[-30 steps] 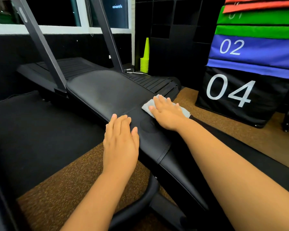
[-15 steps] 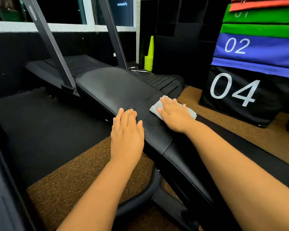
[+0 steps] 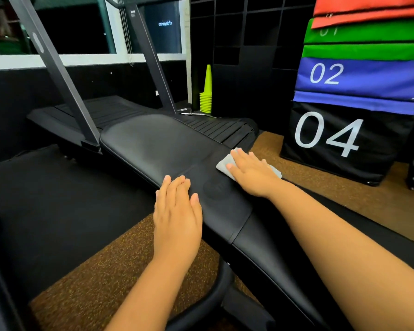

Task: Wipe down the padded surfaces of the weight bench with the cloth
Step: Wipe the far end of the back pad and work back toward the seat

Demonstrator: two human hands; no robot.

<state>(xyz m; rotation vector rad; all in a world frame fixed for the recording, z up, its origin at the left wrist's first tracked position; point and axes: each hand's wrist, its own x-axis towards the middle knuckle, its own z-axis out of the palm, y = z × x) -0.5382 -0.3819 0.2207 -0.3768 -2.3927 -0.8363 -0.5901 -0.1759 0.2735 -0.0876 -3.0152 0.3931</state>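
The left hand (image 3: 177,211) is lying flat, fingers straight and together, resting on the near left edge of the bench (image 3: 158,144) and holding nothing. To its right, the right hand (image 3: 251,173) is pressing the grey cloth (image 3: 225,164) flat under spread fingers, at the bench's right edge, just past the seam between the 2 pads. The bench's long axis is running away toward the upper left, so the unwiped far pad probably lies ahead and left of the cloth; the right hand is nearer.
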